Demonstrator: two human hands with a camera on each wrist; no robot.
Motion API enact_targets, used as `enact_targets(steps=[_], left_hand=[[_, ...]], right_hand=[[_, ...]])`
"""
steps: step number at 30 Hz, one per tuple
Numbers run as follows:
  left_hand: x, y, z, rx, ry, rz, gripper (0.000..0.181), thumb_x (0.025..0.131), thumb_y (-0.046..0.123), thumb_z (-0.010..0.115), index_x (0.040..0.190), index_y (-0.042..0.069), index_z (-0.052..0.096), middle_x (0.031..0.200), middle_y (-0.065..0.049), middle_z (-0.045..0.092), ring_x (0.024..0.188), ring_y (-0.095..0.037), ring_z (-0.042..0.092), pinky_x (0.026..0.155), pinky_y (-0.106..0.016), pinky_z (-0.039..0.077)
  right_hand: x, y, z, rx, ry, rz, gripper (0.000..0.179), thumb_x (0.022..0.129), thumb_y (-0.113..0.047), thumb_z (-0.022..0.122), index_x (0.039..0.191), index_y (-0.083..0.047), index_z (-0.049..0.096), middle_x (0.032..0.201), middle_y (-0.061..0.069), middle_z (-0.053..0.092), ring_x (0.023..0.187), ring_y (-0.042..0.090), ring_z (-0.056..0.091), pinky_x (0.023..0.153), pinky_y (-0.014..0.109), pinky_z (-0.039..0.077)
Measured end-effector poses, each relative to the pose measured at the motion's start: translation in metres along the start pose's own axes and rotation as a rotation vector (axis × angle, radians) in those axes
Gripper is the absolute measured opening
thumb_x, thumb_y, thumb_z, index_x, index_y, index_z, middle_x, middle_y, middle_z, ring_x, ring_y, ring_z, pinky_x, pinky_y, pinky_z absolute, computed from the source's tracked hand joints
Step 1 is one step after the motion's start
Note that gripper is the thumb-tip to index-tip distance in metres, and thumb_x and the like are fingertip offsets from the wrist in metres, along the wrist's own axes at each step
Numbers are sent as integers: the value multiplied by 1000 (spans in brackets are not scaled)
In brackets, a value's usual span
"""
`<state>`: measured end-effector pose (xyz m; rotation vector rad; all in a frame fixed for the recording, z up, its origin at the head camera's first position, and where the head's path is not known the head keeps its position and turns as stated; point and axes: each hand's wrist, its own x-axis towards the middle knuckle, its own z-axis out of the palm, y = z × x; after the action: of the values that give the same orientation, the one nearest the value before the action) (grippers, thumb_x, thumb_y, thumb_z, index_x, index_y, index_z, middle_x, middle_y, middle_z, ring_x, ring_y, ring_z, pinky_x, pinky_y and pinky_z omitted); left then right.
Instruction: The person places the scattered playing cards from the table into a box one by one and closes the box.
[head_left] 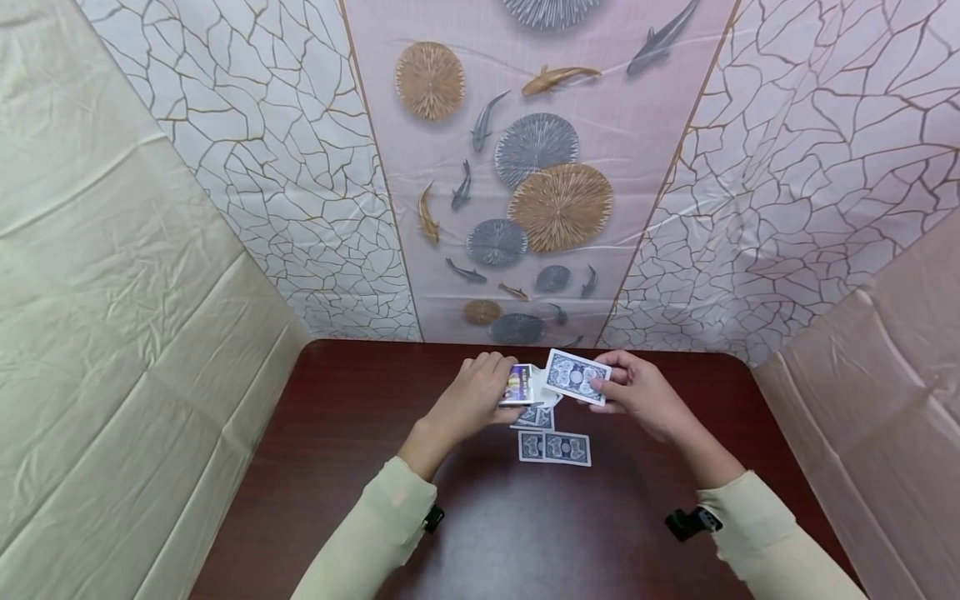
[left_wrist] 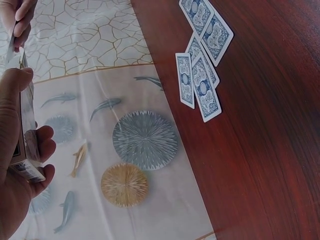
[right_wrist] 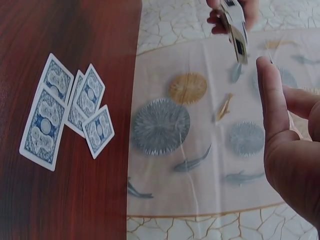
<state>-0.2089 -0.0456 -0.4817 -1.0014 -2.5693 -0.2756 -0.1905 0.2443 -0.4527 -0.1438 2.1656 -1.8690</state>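
Observation:
My left hand (head_left: pixel 474 390) grips a purple-and-yellow card box (head_left: pixel 517 385) over the far half of the table, thumb on one side and fingers round the other. White shows at the box's right end (head_left: pixel 542 388). Close to that end, my right hand (head_left: pixel 639 393) pinches a blue-backed playing card (head_left: pixel 576 375) between thumb and fingers, its patterned back facing up. More blue-backed cards (head_left: pixel 567 448) lie face down on the table below, some overlapping. In the left wrist view the box (left_wrist: pixel 27 130) sits along the thumb, fingers wrapped beneath.
The dark red-brown table (head_left: pixel 337 467) ends at the back against a hanging cloth (head_left: pixel 532 283) printed with fish and round leaves. Beige cloth walls (head_left: pixel 135 333) close off both sides. A black wrist camera (head_left: pixel 692 523) sits at the right sleeve.

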Motion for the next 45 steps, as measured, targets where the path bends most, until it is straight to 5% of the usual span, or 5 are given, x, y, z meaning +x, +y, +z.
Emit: enact_targets(steps=[22, 33, 45], left_hand=[[2, 5, -2, 50, -17, -9, 65, 82, 50, 79, 124, 6, 58, 109, -5, 63, 97, -21, 57, 78, -35, 46], [3, 4, 2, 29, 17, -3, 67, 78, 47, 84, 122, 4, 59, 105, -7, 62, 95, -24, 57, 76, -36, 44], [1, 8, -1, 29, -35, -8, 68, 80, 49, 83, 125, 5, 58, 109, -6, 62, 96, -21, 56, 77, -35, 44]], right_hand=[[-1, -6, 20, -83, 47, -26, 35, 99, 0, 63, 127, 13, 47, 112, 27, 69, 91, 36, 76, 79, 42, 61], [-3, -10, 21, -109, -13, 16, 36, 98, -1, 64, 127, 12, 48, 108, 23, 71, 89, 29, 76, 77, 38, 62], [7, -14, 13, -76, -110, 77, 36, 98, 2, 62, 130, 14, 49, 99, 15, 73, 88, 32, 77, 80, 40, 61]])
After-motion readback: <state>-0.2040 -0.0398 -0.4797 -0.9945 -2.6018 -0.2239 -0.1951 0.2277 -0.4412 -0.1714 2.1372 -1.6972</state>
